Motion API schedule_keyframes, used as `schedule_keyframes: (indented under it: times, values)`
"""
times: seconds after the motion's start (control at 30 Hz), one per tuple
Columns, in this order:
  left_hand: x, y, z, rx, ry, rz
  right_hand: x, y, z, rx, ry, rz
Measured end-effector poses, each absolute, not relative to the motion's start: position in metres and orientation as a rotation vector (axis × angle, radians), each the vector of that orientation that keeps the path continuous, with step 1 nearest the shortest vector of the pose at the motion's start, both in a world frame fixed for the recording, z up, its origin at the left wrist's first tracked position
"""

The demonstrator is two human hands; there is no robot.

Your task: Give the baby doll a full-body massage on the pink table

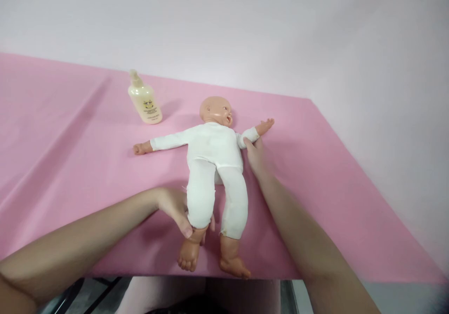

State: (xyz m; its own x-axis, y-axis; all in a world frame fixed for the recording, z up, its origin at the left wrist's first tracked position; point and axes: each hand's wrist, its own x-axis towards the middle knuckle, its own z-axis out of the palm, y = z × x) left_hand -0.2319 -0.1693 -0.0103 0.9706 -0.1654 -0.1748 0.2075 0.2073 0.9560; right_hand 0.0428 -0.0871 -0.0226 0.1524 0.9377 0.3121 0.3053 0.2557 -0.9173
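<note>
A baby doll [215, 146] in a white cloth body lies on its back, its head turned to the right and its feet toward me. My left hand [177, 211] is wrapped round the lower part of the doll's left-side leg, thumb on top near the ankle and fingertips showing on the inner side. With my right hand [255, 155] I grip the doll's right-side arm at the sleeve, thumb on top; the other fingers are mostly hidden beneath it. The doll's other arm stretches out to the left, untouched.
A pale yellow pump bottle [145, 101] with a printed label stands behind the doll's outstretched left-side arm. Pink cloth [87, 155] covers the table, with a crease running across its left part. The table's front edge lies just beyond my lap, and a white wall rises behind.
</note>
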Motion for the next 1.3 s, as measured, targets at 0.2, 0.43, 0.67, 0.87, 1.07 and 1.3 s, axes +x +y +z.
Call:
schedule_keyframes:
  times: [0.2, 0.43, 0.67, 0.87, 1.07, 1.3]
  values:
    - [-0.2305, -0.1690, -0.0100, 1.340, 0.041, -0.242, 0.0423, -0.0878, -0.0222, -1.257, -1.395, 0.699]
    - [-0.2293, -0.1707, -0.0064, 1.339, 0.046, -0.235, 0.0430, -0.0852, -0.0241, -1.261, -1.383, 0.693]
    - [-0.2306, -0.1706, -0.0097, 1.321, 0.073, -0.242, 0.0430, -0.0865, -0.0230, -1.247, -1.376, 0.713]
    - [-0.2303, -0.1711, -0.0087, 1.265, 0.064, -0.264, 0.0426, -0.0874, -0.0220, -1.249, -1.382, 0.706]
    - [-0.2295, -0.1712, -0.0076, 1.312, 0.054, -0.241, 0.0427, -0.0870, -0.0222, -1.263, -1.375, 0.717]
    - [-0.2306, -0.1704, -0.0088, 1.311, 0.043, -0.247, 0.0422, -0.0873, -0.0212, -1.275, -1.378, 0.704]
